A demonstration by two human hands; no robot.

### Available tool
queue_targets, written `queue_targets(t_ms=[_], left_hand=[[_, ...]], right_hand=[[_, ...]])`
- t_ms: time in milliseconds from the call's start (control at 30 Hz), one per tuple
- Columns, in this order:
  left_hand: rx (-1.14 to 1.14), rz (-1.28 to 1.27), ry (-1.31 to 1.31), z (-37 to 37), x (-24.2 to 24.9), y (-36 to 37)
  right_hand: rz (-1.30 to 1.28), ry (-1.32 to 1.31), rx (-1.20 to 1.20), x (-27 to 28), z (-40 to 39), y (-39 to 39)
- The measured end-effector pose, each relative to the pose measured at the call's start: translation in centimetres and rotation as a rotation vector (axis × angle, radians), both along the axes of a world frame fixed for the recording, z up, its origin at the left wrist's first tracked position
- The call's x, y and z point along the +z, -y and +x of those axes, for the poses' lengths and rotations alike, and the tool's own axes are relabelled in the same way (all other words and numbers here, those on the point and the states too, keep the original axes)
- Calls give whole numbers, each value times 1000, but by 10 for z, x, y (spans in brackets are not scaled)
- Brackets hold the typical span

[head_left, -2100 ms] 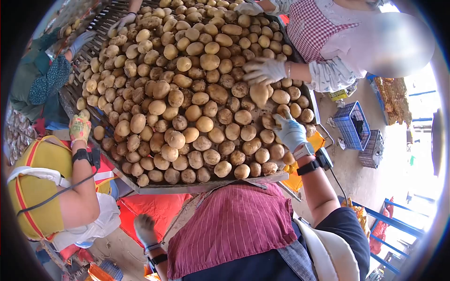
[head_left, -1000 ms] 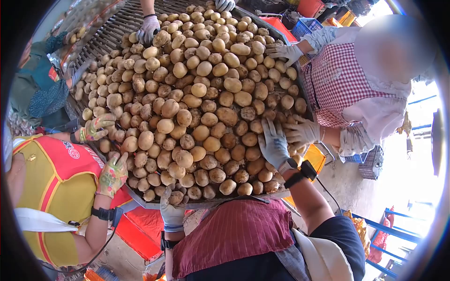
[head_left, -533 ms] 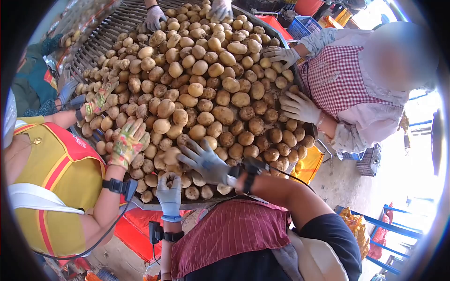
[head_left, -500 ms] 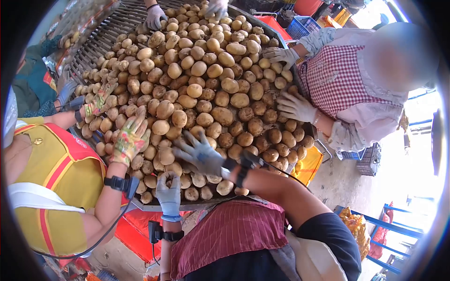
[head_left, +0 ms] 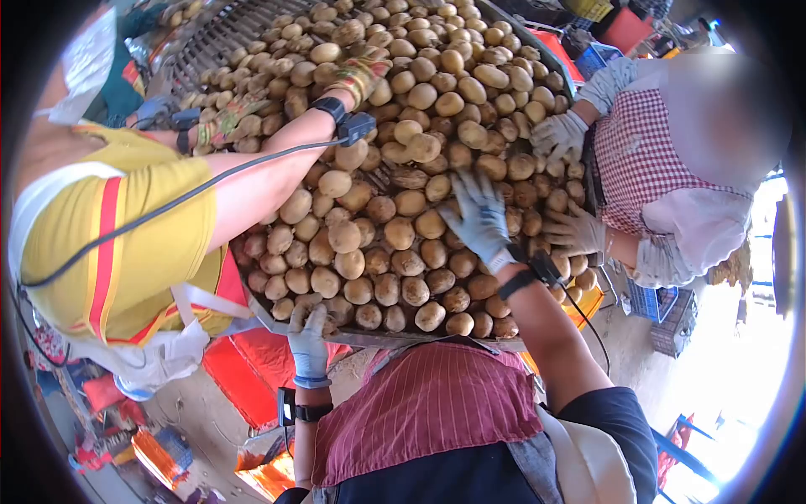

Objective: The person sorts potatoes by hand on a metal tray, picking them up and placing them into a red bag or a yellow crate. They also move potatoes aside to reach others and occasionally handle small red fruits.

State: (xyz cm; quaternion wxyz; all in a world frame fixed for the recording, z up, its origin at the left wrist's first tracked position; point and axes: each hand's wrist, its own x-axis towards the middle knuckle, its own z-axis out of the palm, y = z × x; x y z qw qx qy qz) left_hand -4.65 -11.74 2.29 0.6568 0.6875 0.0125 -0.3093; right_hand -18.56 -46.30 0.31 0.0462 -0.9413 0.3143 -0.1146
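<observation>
Loose potatoes (head_left: 400,233), round and pale brown with dirty patches, lie heaped on a metal sorting table (head_left: 382,339). My right hand (head_left: 478,217), in a grey-blue glove, rests on the heap with its fingers spread and holds nothing. Down at the near rim is my left hand (head_left: 309,340), gloved the same way. Its thumb and fingers are apart, with the tips against potatoes at the edge; I cannot see anything gripped in it.
A co-worker's flower-patterned glove (head_left: 363,71) reaches over the heap from the left. Across at the right, another person's gloved hands (head_left: 575,233) rest on potatoes. Slats (head_left: 239,42) show at the far left. Blue crates (head_left: 653,301) and red-orange bags (head_left: 243,370) stand beside the table.
The view has shifted. My right hand has moved right over the potatoes, while my left stays by the near rim. The left co-worker's arm now reaches farther across the heap.
</observation>
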Motion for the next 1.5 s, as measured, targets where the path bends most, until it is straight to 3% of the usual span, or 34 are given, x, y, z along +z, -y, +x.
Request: queue_targets(t_ms=[133, 267, 333, 367, 400, 433, 467, 500, 533, 667, 767, 867, 900, 967, 1033, 1100, 1167, 1233, 1300, 1367, 1433, 1467, 1500], left_hand=[[222, -158, -119, -4, 5, -9], [209, -203, -28, -5, -12, -11], [208, -190, -15, -7, -14, -13], [191, -181, 8, -7, -15, -10], [236, -181, 1, -8, -13, -5], [236, -188, -3, -7, -5, 0], [276, -157, -48, -6, 5, 5], [314, -128, -91, -4, 10, 7], [359, -164, -93, 3, -7, 2], [523, -88, -155, 12, 25, 29], [510, -100, -96, 14, 6, 29], [482, -112, -55, 10, 5, 28], [458, -114, -55, 9, 5, 25], [463, -141, -61, 7, 9, 23], [464, -178, -63, 8, 4, 18], [414, -184, -48, 8, -8, 10], [395, -190, -42, 7, -6, 8], [395, -188, -45, 6, -3, 7], [413, -189, -33, 2, -5, 7], [377, -285, 75, -4, -8, 3], [365, -263, 97, -5, -11, -1], [362, -251, 92, -5, -6, 3], [354, -242, 91, -3, -3, 5]], right_hand=[[41, -138, -125, 4, -63, 16], [4, -226, -436, 1, -88, 25], [4, -36, -116, 39, -51, -17], [33, 96, 174, 57, -26, -48], [-66, 242, 420, 32, -10, -73], [401, 64, 445, 64, 21, -107], [345, 182, 681, 43, 34, -132], [284, -21, 808, 57, 52, -153], [213, 18, 922, 37, 65, -163], [178, 10, 911, -2, 126, -153], [42, 211, 662, 27, 150, -117], [-15, 145, 498, 44, 153, -76], [-71, 138, 453, 44, 145, -58], [60, 78, 243, 66, 122, -28], [-135, 235, 250, 26, 79, 12], [-208, 123, 195, 21, 45, 27], [42, 165, -33, 17, 6, 37], [-38, 90, -123, -11, -44, 54], [-173, -131, -259, 1, -61, 57], [-307, -193, -326, -1, -66, 57], [-220, 88, -90, 25, -33, 19], [38, 47, 18, 58, -5, -15], [-235, 196, 443, 41, 8, -32]])
